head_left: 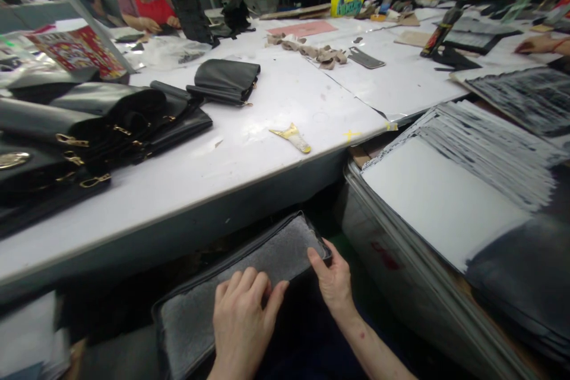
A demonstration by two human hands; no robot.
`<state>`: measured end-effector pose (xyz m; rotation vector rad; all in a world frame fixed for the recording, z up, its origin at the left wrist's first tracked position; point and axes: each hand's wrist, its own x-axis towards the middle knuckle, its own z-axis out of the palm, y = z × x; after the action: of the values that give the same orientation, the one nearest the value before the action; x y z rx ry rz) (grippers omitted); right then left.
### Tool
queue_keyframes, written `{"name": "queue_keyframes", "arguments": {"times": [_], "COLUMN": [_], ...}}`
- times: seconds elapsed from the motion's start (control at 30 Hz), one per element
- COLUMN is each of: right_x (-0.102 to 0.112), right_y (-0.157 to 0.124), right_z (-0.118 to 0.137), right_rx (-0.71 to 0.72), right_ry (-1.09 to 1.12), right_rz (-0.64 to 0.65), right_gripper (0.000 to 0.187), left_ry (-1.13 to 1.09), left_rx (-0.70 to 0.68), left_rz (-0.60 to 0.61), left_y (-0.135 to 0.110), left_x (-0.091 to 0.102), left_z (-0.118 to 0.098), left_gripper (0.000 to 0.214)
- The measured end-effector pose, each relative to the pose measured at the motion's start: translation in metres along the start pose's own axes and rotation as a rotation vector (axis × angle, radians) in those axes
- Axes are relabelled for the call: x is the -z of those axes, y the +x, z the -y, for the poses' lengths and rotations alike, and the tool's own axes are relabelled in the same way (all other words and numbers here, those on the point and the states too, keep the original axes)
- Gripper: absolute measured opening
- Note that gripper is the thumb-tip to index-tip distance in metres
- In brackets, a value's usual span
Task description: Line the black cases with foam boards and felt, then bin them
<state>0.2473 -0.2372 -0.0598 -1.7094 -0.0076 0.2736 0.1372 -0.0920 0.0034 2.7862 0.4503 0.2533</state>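
Note:
Below the table edge I hold a flat dark panel with a grey fuzzy face (249,273), long and rectangular, on my lap. My left hand (243,314) lies on its near edge with the fingers curled over the grey surface. My right hand (332,276) pinches the panel's right corner between thumb and fingers. A small gold and cream tool (293,137) lies on the white table (249,154) above my hands.
Several black handbags with gold hardware (89,130) are piled at the left; another black bag (225,80) lies further back. A fanned stack of white and black sheets (463,184) sits at my right. A person in a red apron (146,0) works at the far side.

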Motion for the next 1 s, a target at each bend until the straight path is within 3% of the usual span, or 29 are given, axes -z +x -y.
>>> {"name": "queue_keyframes", "arguments": {"times": [0.07, 0.13, 0.23, 0.3, 0.4, 0.57, 0.77, 1.0], "right_x": [0.007, 0.014, 0.018, 0.015, 0.005, -0.008, -0.026, -0.053], "right_y": [0.002, -0.003, -0.023, -0.041, -0.063, -0.072, -0.080, -0.092], "right_z": [0.001, 0.006, 0.014, 0.015, 0.004, -0.019, -0.018, -0.016], "right_rx": [-0.004, 0.075, 0.515, 0.840, 1.056, 1.205, 1.338, 1.425], "right_ry": [-0.024, -0.082, -0.276, -0.421, -0.613, -0.789, -0.787, -0.739], "right_rz": [0.008, -0.071, -0.162, -0.002, 0.283, 0.309, 0.375, 0.455], "right_gripper": [0.050, 0.050, 0.038, 0.034, 0.044, 0.056, 0.062, 0.063], "left_ry": [-0.024, -0.051, -0.086, -0.096, -0.121, -0.184, -0.214, -0.245], "left_rx": [0.037, 0.070, 0.107, 0.120, 0.108, 0.112, 0.333, 0.491], "left_rz": [0.009, 0.016, 0.017, 0.006, -0.016, -0.144, -0.301, -0.352], "left_y": [-0.001, -0.002, -0.005, -0.006, -0.013, -0.052, -0.107, -0.132], "left_x": [0.002, 0.004, 0.006, 0.006, 0.008, 0.018, 0.034, 0.031], "left_z": [-0.001, -0.003, -0.004, -0.003, 0.002, 0.029, 0.058, 0.077], "left_gripper": [0.030, 0.029, 0.026, 0.025, 0.019, 0.010, 0.007, 0.006]}}
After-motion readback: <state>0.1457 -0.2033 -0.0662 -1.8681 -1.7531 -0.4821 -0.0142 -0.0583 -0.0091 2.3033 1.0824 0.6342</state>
